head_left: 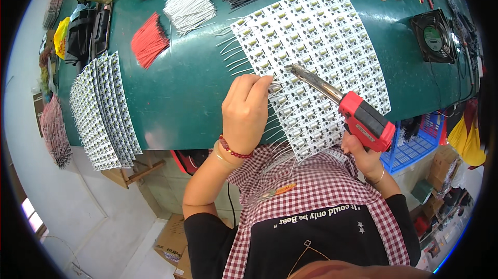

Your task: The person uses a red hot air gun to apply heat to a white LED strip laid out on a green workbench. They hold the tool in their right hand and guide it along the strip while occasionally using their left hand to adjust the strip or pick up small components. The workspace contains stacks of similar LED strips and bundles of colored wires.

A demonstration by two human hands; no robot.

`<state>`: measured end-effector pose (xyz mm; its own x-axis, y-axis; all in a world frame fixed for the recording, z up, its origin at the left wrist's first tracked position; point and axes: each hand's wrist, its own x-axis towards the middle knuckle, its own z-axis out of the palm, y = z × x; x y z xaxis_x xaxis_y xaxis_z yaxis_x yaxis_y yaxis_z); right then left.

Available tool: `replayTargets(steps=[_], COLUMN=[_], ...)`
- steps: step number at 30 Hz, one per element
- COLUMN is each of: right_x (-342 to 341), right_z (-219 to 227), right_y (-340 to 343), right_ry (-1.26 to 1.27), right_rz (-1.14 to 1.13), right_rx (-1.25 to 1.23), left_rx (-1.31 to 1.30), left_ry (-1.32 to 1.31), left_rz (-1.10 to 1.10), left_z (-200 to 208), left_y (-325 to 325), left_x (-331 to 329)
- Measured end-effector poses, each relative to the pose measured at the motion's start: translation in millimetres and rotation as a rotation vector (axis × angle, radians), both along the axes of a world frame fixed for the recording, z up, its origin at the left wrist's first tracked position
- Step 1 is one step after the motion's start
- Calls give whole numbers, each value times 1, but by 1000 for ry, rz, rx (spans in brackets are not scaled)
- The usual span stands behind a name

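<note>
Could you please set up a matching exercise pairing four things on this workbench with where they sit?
Things:
1. soldering gun
2. small fan
3. red wire bundle
4. stack of board panels

Places:
A. at the table's left edge, overhanging it
B. in the right hand, tip on the large panel of boards
C. at the table's right side
D. left of the large panel, below the white wire bundle

Pairs: 1-B, 2-C, 3-D, 4-A
</note>
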<state>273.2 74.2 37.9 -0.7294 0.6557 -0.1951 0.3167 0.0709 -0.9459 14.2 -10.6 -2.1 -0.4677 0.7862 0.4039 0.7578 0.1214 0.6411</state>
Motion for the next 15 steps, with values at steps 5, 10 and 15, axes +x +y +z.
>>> replayTargets(steps=[5,10,15], right_x=[2,-1,8], right_z=[-1,0,-3], right_y=[-2,-2,-1], right_ry=[-15,-2,-63], right_rz=[-26,-64,-53], right_rx=[-9,-41,-167], left_rx=[33,45,1], left_ry=[-12,-54,-55], left_rz=[39,66,-22], left_z=[3,9,1], left_y=[0,1,8], left_x=[-2,-7,-13])
